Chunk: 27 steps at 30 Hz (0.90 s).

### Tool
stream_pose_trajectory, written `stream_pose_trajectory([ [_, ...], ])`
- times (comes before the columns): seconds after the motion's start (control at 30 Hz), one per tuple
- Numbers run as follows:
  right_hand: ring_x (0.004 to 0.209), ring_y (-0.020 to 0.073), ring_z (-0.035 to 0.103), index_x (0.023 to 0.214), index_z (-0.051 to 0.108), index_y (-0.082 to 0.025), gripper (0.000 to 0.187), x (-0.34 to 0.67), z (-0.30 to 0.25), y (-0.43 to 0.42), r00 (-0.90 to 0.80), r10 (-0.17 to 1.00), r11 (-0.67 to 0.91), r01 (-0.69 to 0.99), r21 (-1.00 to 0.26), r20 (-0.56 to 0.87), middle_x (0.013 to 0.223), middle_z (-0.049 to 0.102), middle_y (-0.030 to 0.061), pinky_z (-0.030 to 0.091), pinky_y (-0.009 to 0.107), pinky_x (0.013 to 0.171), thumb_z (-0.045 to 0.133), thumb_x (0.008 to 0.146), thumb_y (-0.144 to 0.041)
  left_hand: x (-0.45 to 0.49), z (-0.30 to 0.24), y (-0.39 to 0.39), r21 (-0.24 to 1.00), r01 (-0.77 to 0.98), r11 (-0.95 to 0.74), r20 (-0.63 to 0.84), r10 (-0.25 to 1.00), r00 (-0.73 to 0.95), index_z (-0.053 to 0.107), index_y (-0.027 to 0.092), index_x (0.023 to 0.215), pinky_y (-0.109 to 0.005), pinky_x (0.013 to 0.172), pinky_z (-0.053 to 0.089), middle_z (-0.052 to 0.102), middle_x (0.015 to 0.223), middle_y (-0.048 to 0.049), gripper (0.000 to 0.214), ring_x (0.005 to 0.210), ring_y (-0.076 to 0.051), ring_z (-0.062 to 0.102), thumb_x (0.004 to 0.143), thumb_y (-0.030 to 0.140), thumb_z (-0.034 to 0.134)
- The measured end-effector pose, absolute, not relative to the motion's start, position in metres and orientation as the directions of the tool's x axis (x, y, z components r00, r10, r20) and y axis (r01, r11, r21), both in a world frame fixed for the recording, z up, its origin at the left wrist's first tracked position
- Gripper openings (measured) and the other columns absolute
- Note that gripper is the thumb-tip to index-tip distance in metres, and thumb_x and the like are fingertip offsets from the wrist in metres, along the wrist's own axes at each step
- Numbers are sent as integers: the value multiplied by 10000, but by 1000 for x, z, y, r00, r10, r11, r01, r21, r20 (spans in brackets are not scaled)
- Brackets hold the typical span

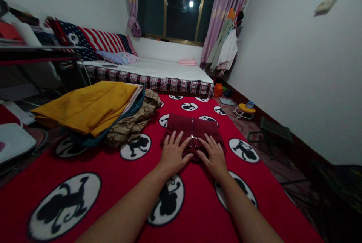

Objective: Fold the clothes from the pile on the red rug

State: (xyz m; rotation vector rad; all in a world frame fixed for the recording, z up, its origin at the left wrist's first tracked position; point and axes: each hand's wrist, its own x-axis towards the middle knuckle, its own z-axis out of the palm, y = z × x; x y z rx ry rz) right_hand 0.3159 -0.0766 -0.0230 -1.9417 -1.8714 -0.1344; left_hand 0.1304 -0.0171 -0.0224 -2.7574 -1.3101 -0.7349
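Note:
A dark red garment with a zipper (195,124) lies folded into a compact rectangle on a red blanket (113,205) printed with black monkey figures in white circles. My left hand (174,152) rests flat on the garment's near left part, fingers spread. On the near right part lies my right hand (212,156), also flat with fingers apart. The silver zipper pull shows between the two hands. Left of the garment is a heap of clothes, with a mustard-yellow piece (93,103) on top and a brown patterned piece (134,120) at its right side.
Beyond the blanket stands a bed (158,71) with a white sheet. A desk (36,52) is at the left. On the floor at right are a yellow-topped stool (246,108) and a dark folding stool (274,129). Clothes (226,48) hang by the curtain.

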Motion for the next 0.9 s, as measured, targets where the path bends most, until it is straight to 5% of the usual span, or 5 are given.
stream_pose_trajectory([
  [0.9,1418,257,273,1377,464,-324,469,318,-25,-76,65,921,35,968,-247,385,1528,342,35,268,573,1098,472,918,-417,130,-23,-15,214,717,-663,420,725,546,398,356,1427,-538,1127,189,317,1537,-46,625,1418,-327,226,855,583,507],
])
